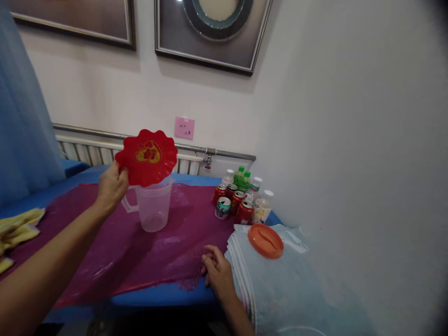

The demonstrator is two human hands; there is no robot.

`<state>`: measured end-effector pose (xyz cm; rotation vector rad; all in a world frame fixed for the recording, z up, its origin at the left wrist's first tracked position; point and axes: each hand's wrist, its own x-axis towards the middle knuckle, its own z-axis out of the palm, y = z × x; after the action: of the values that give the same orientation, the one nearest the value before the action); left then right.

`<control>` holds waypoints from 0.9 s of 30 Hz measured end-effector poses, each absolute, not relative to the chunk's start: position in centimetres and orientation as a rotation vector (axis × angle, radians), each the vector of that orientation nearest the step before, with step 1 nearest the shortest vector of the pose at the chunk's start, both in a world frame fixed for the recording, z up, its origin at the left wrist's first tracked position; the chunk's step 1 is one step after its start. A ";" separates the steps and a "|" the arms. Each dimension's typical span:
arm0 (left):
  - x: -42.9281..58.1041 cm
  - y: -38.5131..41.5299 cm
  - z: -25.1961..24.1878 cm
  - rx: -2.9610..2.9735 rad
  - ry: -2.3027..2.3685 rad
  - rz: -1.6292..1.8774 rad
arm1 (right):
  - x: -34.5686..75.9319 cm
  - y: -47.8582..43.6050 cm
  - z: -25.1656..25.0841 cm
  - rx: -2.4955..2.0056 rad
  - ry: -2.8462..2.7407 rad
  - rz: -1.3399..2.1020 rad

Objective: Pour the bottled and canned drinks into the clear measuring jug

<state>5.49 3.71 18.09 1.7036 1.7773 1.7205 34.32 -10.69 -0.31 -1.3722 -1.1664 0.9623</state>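
Note:
My left hand [111,185] grips the left rim of a red scalloped plastic plate [147,157] and holds it up, tilted, over the mouth of a clear plastic jug [153,207]. The jug stands upright on a purple plastic sheet [115,252]. My right hand [216,270] rests at the sheet's right edge with its fingers curled down, beside a stack of folded pale blue towels [280,289]. An orange round lid [265,241] lies on top of the towels.
Red cans, a green-and-white can [223,208] and several small bottles [262,205] cluster at the back right by the wall. A yellow cloth [17,228] lies at the left. A radiator [91,151] runs behind the blue-covered table [164,295].

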 end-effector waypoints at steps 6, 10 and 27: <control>7.5 3.4 16.6 1.639 1.595 1.916 | 34.3 -10.9 -0.4 -1.364 -1.159 0.941; 8.4 4.3 15.8 1.613 1.498 1.956 | 34.3 -11.0 -0.3 -1.363 -1.163 0.935; 7.8 4.9 13.4 1.671 1.604 1.885 | 34.3 -11.0 -0.6 -1.382 -1.194 0.891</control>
<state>7.84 4.88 13.44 1.6706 1.6042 1.8845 34.33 -11.04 -0.62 -1.3816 -1.1945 0.8913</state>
